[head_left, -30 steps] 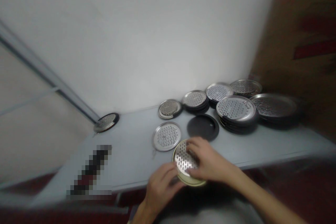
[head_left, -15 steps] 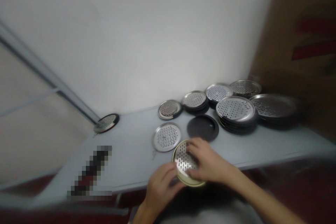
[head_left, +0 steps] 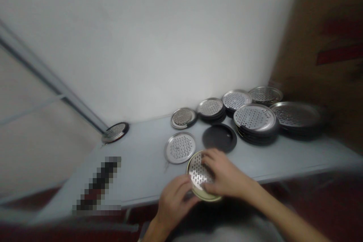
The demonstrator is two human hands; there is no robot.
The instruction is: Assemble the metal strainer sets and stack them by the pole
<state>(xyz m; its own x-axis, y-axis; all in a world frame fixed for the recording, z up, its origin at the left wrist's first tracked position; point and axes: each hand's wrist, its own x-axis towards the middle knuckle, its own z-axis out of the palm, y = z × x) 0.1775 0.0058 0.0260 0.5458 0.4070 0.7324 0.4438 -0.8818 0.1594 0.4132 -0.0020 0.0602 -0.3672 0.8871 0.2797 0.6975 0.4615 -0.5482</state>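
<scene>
At the table's front edge I hold a round metal grater plate (head_left: 197, 174) set in a yellowish round rim (head_left: 208, 195). My left hand (head_left: 175, 200) grips its lower left edge, thumb below and fingers on top. Bent over its right side, my right hand (head_left: 222, 176) has fingertips and thumb on the perforated face; part of the disc is hidden under it. Just beyond lies a loose silver grater disc (head_left: 180, 148), flat on the table. To the right of that disc is a plain black round base (head_left: 219, 138) with a small light spot.
Stacks of grater discs with black bases, such as the near stack (head_left: 255, 121), stand along the wall at the back right. A single grater (head_left: 115, 133) lies at the far left. A pixelated dark object (head_left: 98, 185) is on the white table (head_left: 136, 166). A cardboard box (head_left: 320, 72) rises at right.
</scene>
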